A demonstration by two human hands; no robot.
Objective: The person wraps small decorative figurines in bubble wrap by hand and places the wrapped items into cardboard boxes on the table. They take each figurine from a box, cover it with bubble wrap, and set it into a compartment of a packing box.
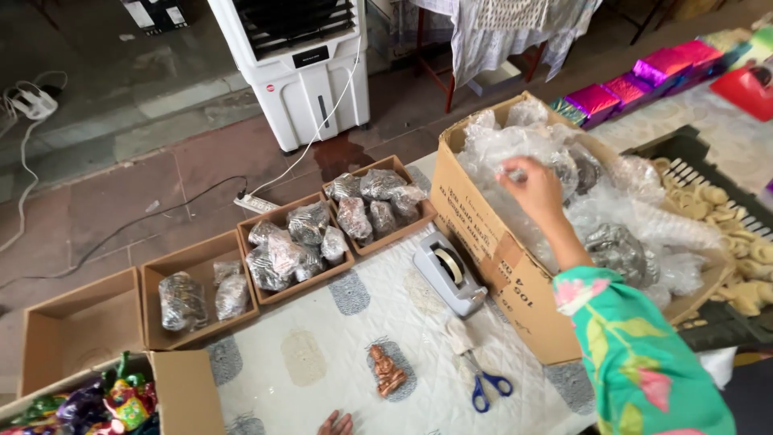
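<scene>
My right hand [533, 190], in a green floral sleeve, reaches into a big cardboard box [491, 250] and pinches a sheet of bubble wrap [515, 145] near the top of the pile. Several bubble-wrapped dark items [616, 246] lie deeper in the box. Only the fingertips of my left hand [335, 423] show at the bottom edge, spread flat on the quilted white cloth [322, 362] and holding nothing. A small copper-coloured seated figurine [386, 370] lies just right of those fingers. Blue-handled scissors [487, 387] and a grey tape dispenser [448, 274] sit beside the box.
Three shallow cardboard trays [201, 266] hold bubble-wrapped pieces, and another tray [76, 330] is empty. Shiny coloured items [113, 403] fill a box at bottom left. A dark crate of pale figures [725, 217] and purple boxes [636, 80] are on the right. A white air cooler [298, 72] stands on the floor.
</scene>
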